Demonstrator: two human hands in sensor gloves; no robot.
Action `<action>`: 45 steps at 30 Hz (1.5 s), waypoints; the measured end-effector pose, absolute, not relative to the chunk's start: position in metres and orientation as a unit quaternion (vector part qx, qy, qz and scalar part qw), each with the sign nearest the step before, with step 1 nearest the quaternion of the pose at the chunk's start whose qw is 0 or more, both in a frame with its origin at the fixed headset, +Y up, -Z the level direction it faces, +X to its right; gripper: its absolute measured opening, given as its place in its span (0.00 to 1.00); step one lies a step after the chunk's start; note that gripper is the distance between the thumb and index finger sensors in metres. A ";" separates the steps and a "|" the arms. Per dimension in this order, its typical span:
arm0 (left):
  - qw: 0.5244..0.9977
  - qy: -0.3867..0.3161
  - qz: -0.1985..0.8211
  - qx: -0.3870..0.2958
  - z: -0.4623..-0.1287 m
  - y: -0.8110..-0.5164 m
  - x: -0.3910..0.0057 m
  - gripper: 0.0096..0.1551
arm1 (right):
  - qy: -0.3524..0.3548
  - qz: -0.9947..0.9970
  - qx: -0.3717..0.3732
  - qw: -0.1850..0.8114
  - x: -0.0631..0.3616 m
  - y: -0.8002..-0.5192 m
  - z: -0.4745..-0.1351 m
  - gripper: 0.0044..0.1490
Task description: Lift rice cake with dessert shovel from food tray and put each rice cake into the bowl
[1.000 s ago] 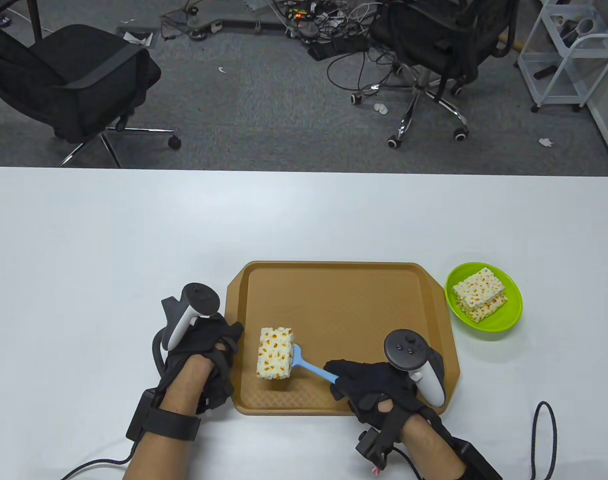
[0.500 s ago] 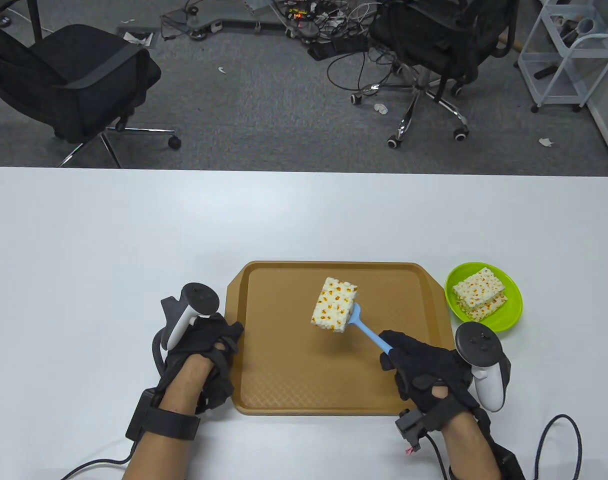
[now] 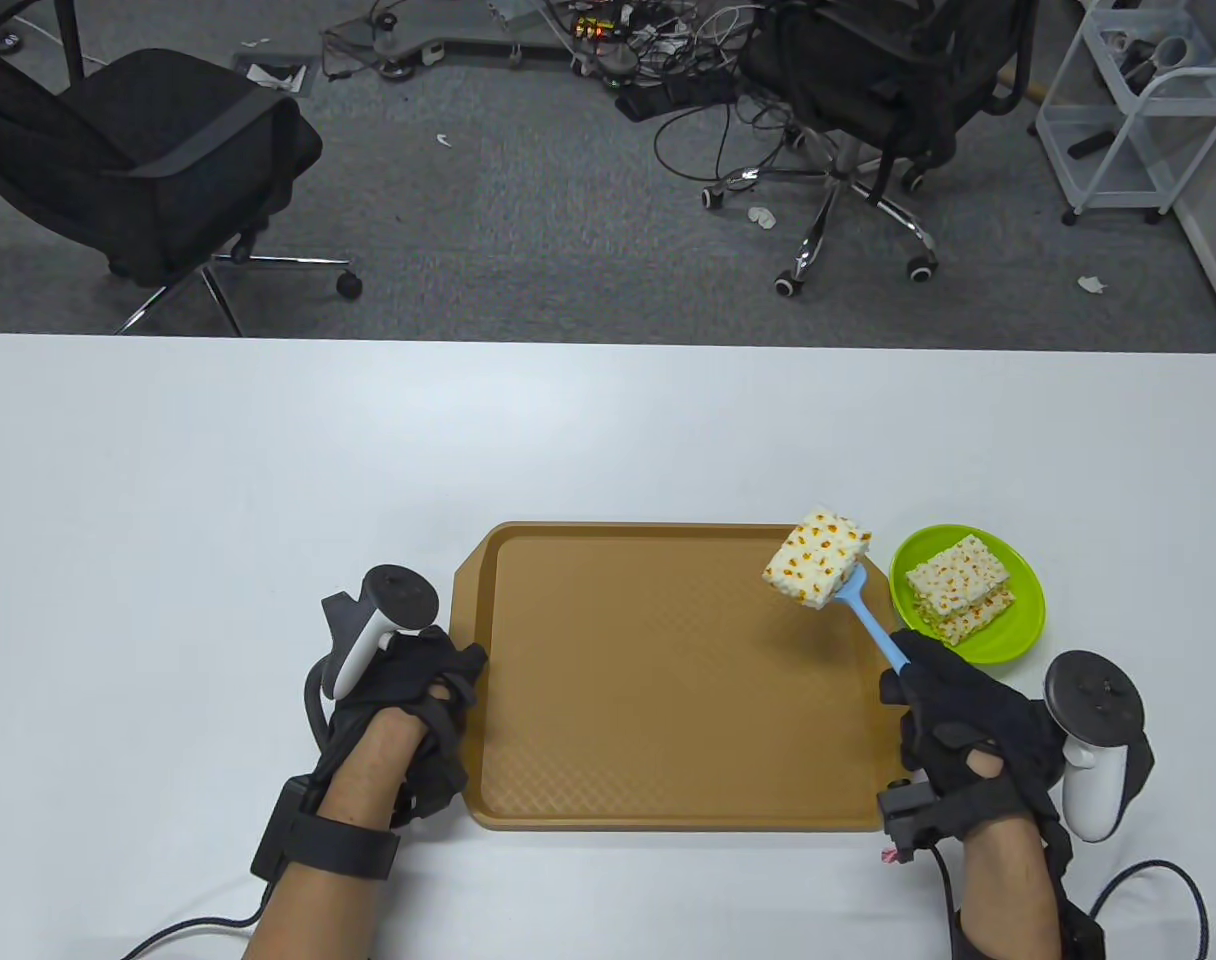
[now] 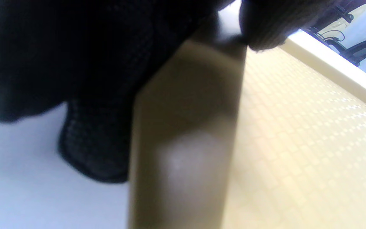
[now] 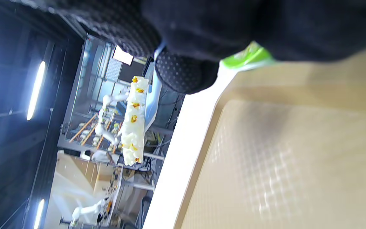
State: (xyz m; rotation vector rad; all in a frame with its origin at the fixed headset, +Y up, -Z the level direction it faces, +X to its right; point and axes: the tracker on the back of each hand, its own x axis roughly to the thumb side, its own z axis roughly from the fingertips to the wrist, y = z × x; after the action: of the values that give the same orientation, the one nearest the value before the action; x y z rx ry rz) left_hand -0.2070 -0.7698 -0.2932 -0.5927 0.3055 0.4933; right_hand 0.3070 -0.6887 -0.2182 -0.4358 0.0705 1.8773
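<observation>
My right hand (image 3: 953, 705) grips the handle of a blue dessert shovel (image 3: 873, 625). A white rice cake with orange specks (image 3: 817, 558) rides on its blade, held in the air over the far right corner of the brown food tray (image 3: 658, 760), just left of the green bowl (image 3: 1018, 625). The bowl holds stacked rice cakes (image 3: 958, 585). In the right wrist view the lifted rice cake (image 5: 133, 121) shows edge-on beyond my fingertips (image 5: 186, 74). My left hand (image 3: 423, 700) rests at the tray's left rim, fingers (image 4: 100, 149) curled against the tray's edge (image 4: 183, 143).
The tray sits near the front of a white table (image 3: 268, 480). Beyond the far edge stand two black office chairs (image 3: 138, 150), floor cables and a white cart (image 3: 1128, 110). Glove cables trail at the front edge beside each wrist.
My right hand has carried the shovel and rice cake from the tray's front left, up and rightward, to the far right corner beside the bowl. The left hand has stayed put.
</observation>
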 end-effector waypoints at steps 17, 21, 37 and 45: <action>0.916 0.146 0.238 -0.288 -0.295 -0.770 -0.206 0.41 | -0.037 0.781 -0.351 0.515 0.370 -0.698 -0.206 0.34; 0.916 0.146 0.238 -0.289 -0.295 -0.770 -0.206 0.42 | -0.042 0.785 -0.374 0.492 0.374 -0.697 -0.203 0.33; 0.916 0.145 0.240 -0.288 -0.295 -0.770 -0.206 0.42 | -0.108 0.846 -0.424 0.303 0.362 -0.682 -0.200 0.31; 0.915 0.145 0.241 -0.289 -0.295 -0.770 -0.206 0.42 | -0.112 0.853 -0.447 0.245 0.363 -0.680 -0.197 0.31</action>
State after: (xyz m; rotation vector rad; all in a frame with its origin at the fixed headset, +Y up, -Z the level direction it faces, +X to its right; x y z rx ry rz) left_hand -0.2058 -0.7699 -0.2950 -0.5940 0.2993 0.4954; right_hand 0.3630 -0.6796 -0.1973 -1.2205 -0.3054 2.3277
